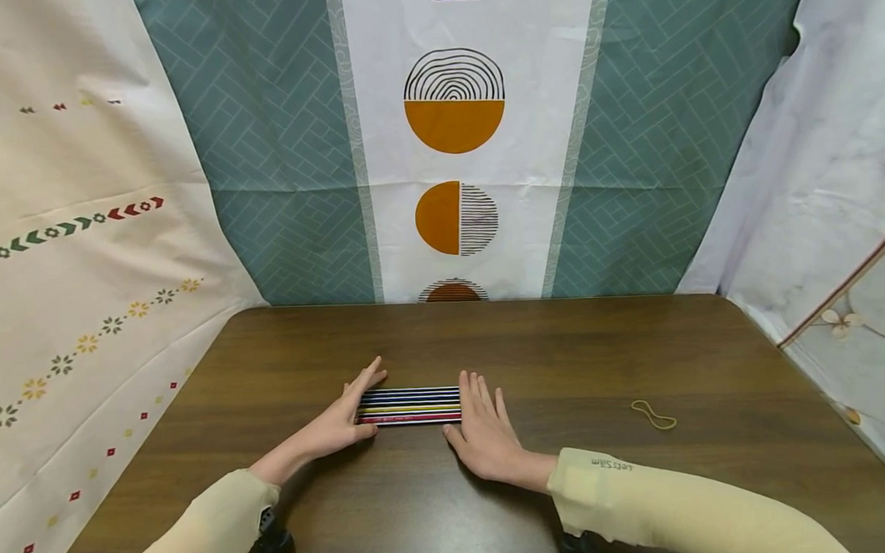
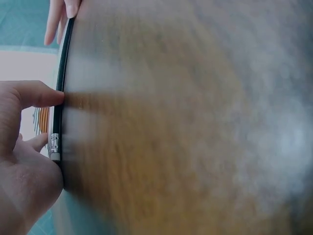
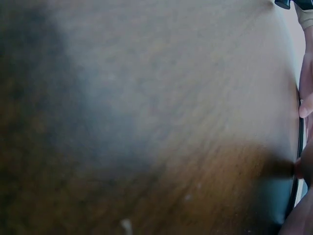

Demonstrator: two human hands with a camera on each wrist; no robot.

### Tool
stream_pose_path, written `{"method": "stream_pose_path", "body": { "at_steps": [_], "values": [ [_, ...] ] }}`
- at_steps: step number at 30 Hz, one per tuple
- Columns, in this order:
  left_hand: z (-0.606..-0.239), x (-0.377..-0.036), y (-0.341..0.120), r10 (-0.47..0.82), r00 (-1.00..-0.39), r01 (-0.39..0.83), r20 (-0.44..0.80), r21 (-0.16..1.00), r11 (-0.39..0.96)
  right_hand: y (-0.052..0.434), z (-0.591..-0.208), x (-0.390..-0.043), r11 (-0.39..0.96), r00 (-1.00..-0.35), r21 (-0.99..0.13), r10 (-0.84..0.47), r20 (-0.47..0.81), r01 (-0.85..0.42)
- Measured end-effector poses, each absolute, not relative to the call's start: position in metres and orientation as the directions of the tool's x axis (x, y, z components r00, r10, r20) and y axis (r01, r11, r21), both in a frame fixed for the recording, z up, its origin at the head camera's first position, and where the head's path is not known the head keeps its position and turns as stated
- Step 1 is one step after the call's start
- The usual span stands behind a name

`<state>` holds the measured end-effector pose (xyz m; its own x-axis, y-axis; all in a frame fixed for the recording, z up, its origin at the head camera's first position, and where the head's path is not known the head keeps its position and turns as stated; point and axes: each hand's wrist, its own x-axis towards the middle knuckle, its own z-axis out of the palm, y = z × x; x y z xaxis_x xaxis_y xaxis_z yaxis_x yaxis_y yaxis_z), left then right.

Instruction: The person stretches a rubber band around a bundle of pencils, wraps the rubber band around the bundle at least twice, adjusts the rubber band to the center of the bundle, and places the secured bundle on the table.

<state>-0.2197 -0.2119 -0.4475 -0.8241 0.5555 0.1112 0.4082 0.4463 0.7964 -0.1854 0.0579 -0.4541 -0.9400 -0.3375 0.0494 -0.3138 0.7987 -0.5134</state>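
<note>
Several pencils (image 1: 410, 407) lie side by side in a flat row on the table, dark ones mixed with a yellow and a red one. At their left end is my left hand (image 1: 337, 421), fingers extended and spread, its thumb at the near edge. My right hand (image 1: 487, 438) rests against the right end with its fingers straight and thumb apart. In the left wrist view, the nearest pencil (image 2: 57, 115) is black with a metal band and a pale eraser (image 2: 55, 156) by the palm; the left thumb touches its side. The right wrist view shows only a dark sliver of pencil.
A yellowish rubber band (image 1: 656, 416) lies on the brown wooden table (image 1: 551, 338), well to the right of the pencils. Patterned cloths (image 1: 278, 151) hang behind the table and along both sides.
</note>
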Motion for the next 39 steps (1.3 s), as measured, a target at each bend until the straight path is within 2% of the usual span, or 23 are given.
{"method": "stream_pose_path", "body": {
  "at_steps": [15, 20, 24, 31, 39],
  "values": [
    [-0.448, -0.219, -0.209, 0.506, -0.857, 0.374, 0.095, 0.790, 0.485, 0.061, -0.451, -0.201, 0.764, -0.921, -0.542, -0.385, 0.052, -0.350],
    [-0.445, -0.220, -0.212, 0.482, -0.872, 0.394, 0.089, 0.711, 0.583, 0.065, -0.449, -0.210, 0.719, -0.899, -0.552, -0.413, 0.149, -0.422],
    [-0.442, -0.221, -0.217, 0.479, -0.872, 0.425, 0.098, 0.638, 0.643, 0.070, -0.449, -0.219, 0.707, -0.875, -0.528, -0.450, 0.178, -0.471],
    [-0.438, -0.228, -0.225, 0.527, -0.843, 0.481, 0.103, 0.583, 0.655, 0.075, -0.447, -0.232, 0.700, -0.851, -0.511, -0.506, 0.139, -0.499],
    [-0.432, -0.235, -0.226, 0.541, -0.840, 0.450, 0.028, 0.593, 0.668, 0.076, -0.442, -0.236, 0.693, -0.854, -0.540, -0.511, 0.101, -0.478]
  ]
}}
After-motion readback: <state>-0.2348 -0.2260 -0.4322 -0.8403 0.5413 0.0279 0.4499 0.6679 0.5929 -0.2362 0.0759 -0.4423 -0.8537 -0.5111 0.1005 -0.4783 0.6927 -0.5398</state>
